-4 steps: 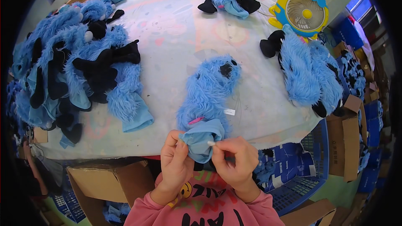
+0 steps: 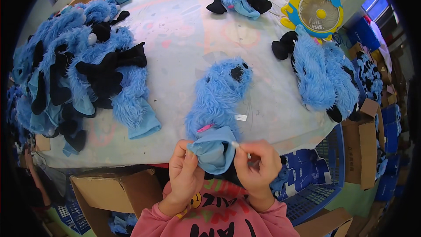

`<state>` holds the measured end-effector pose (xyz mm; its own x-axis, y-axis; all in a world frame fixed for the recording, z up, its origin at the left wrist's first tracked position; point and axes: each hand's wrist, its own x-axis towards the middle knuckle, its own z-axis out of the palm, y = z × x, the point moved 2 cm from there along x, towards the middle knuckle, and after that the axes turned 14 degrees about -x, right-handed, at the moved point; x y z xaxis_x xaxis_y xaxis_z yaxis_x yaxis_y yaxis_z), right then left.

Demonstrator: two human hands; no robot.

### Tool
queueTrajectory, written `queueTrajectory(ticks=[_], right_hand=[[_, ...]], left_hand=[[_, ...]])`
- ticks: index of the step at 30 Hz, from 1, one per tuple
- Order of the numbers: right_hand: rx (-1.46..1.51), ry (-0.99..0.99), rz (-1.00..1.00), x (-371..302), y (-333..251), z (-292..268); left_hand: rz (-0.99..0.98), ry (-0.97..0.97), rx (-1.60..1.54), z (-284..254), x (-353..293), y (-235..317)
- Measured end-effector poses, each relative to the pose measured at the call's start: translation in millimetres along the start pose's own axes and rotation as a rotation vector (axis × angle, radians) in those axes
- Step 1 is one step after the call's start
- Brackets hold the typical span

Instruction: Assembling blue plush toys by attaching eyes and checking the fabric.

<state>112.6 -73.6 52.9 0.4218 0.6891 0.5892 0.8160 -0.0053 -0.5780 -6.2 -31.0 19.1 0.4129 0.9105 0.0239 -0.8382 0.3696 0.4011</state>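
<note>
Head camera view: a bare left hand (image 2: 186, 166) pinches the left rim of a smooth, light blue cloth opening (image 2: 215, 153). The bare right hand (image 2: 259, 164) has its fingertips closed on a small white piece (image 2: 235, 145) at the right rim, too small to identify. The opening is the near end of a shaggy, bright blue plush toy (image 2: 215, 98), lying on a pale, faintly patterned table cover (image 2: 175, 61) at its front edge. Beside the toy, a white fabric label (image 2: 241, 117) bears print too tiny to read. Printed lettering also marks the pink sweatshirt (image 2: 175, 221) and a brown cardboard carton (image 2: 366, 153) at right.
</note>
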Motion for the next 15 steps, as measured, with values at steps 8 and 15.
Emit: queueTrajectory(ticks=[8, 15], right_hand=[[-0.022, 0.006, -0.092, 0.5, -4.1, -0.1], [0.076, 0.042, -0.078, 0.3, 2.3, 2.7]], left_hand=[[0.006, -0.047, 0.003, -1.9, -2.1, -3.5], [-0.009, 0.032, 0.000, -0.7, 0.1, -2.5]])
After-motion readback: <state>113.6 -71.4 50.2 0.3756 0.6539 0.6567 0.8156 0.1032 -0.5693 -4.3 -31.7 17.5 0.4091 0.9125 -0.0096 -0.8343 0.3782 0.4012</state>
